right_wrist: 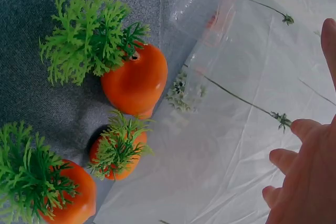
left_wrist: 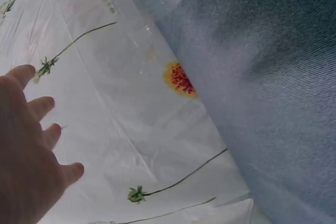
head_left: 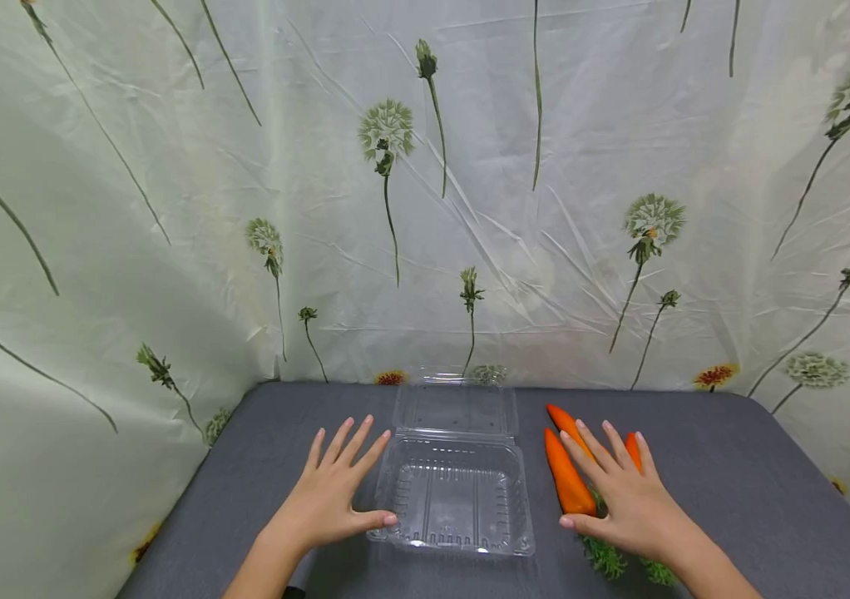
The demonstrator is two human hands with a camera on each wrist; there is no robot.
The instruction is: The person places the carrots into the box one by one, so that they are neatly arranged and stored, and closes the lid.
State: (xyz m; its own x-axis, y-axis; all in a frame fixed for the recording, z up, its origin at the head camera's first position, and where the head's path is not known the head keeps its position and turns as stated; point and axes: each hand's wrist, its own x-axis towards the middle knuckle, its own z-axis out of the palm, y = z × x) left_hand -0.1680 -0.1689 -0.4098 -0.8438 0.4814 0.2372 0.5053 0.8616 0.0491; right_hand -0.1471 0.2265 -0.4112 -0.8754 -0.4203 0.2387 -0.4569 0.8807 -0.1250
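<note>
A clear plastic clamshell container (head_left: 455, 507) lies on the table, its lid (head_left: 455, 409) folded back toward the curtain and its ribbed floor showing. My left hand (head_left: 328, 503) is at the container's left side with fingers spread; the thumb overlaps the container's edge in the head view. Spread as well, my right hand (head_left: 630, 503) hovers over three orange carrots, hiding parts of them. One carrot (head_left: 565, 478) lies nearest the container, another (head_left: 561, 418) behind it, and the third (head_left: 632, 448) shows between the fingers. Their frilly green tops (right_wrist: 86, 40) point toward me. Neither hand holds anything.
Grey cloth covers the table (head_left: 739, 466). Behind it and along the sides hangs a pale curtain (head_left: 320, 166) printed with dandelions and other flowers. The container's lid reaches close to the table's back edge.
</note>
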